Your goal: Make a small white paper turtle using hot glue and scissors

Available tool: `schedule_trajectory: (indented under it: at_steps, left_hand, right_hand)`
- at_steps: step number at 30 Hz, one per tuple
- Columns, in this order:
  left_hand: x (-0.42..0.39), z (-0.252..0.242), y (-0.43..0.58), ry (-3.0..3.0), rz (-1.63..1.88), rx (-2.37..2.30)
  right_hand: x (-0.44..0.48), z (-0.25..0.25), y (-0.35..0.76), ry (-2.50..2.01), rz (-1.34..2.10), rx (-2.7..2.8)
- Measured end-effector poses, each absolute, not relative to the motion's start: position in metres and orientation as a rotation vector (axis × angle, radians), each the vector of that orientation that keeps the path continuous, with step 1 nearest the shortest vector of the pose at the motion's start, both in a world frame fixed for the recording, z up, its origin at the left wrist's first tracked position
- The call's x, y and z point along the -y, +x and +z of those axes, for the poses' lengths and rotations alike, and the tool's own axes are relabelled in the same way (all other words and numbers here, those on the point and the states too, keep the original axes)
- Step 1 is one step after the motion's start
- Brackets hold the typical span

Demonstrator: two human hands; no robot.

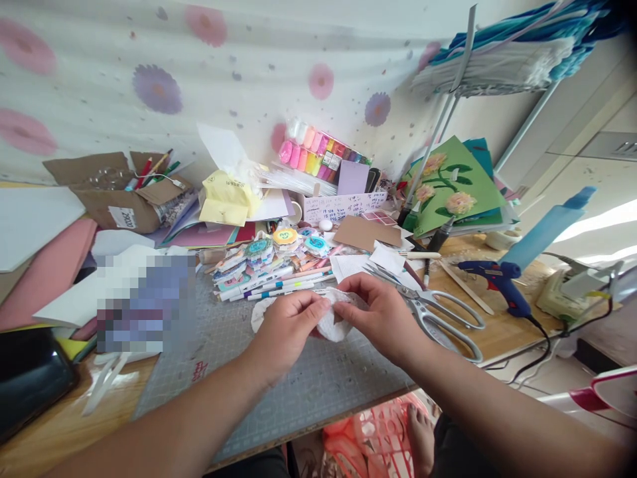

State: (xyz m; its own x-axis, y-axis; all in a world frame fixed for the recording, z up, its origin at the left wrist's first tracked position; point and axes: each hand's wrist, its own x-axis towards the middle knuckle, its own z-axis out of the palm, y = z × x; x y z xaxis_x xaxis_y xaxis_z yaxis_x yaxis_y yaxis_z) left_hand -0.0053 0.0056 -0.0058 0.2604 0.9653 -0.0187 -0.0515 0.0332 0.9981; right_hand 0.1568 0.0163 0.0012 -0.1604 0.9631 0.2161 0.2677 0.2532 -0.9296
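My left hand (293, 325) and my right hand (373, 315) meet over the front of the grey cutting mat (209, 398). Between them is a soft white crinkled piece (334, 325), paper or cloth, I cannot tell which. Thumb and fingers of both hands pinch it, and part of it trails out behind the left hand. Large silver scissors (438, 315) lie just right of my right hand, handles toward me. Several marker pens (269, 285) lie beyond the hands, below a pile of small round paper pieces (285, 237) with coloured labels.
A blue glue gun (497, 275) with a cord rests at the right. Behind are a cardboard box (114, 206), a pack of coloured clay (323, 153) and green card with flowers (442, 186). A black object (34, 378) sits at left; a red plastic basket (371, 438) is below the table edge.
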Motion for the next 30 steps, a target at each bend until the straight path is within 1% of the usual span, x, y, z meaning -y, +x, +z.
schedule_trajectory:
  at_steps: [4, 9, 14, 18, 22, 24, 30]
  left_hand:
    - [-0.0050, -0.0045, -0.0049, 1.224, 0.974, -0.885]
    - [-0.0051, -0.0043, -0.0030, 1.374, 0.936, -1.050]
    - [-0.0055, -0.0058, -0.0038, 1.467, 0.941, -1.140]
    - [-0.0042, -0.0063, -0.0058, 1.393, 0.914, -0.930]
    - [-0.0036, -0.0064, -0.0068, 1.178, 0.955, -0.817]
    - [-0.0044, -0.0066, -0.0072, 1.172, 0.967, -0.871]
    - [-0.0078, -0.0061, -0.0090, 1.514, 0.940, -1.113]
  right_hand:
    - [-0.0194, -0.0013, 0.1586, -1.159, 1.026, 1.537]
    - [-0.0177, 0.0031, 0.1585, -1.165, 0.999, 1.551]
    - [-0.0155, 0.0040, 0.1607, -1.071, 1.125, 1.482]
    - [-0.0169, 0.0007, 0.1613, -1.100, 1.134, 1.399]
    - [-0.0167, 0.0006, 0.1604, -1.013, 1.294, 1.335]
    - [-0.0157, 0.0016, 0.1597, -0.976, 1.354, 1.338]
    - [-0.0137, 0.0052, 0.1591, -1.009, 1.407, 1.374]
